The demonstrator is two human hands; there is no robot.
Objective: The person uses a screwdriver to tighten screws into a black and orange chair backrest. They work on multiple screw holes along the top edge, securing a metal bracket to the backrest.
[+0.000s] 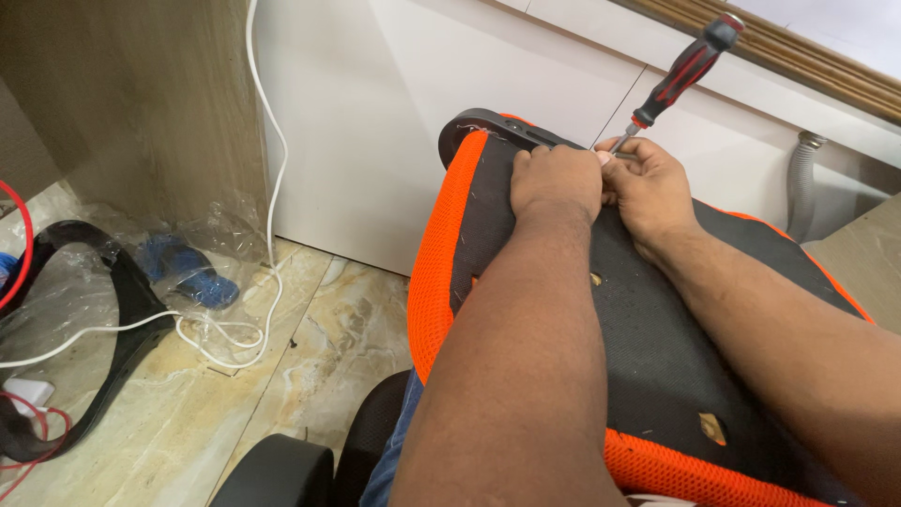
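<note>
Right hand pinches the screwdriver low on its shaft, tip apparently at the chair seat far edge. Left hand fisted on that edge beside it, holding nothing visible. Screwdriver is light, rigid; best gripped by its handle. White cable lies on the floor left of the seat.

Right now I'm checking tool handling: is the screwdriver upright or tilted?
Tilted. The screwdriver slants, handle up toward the right, tip down between the left hand and right hand.
</note>
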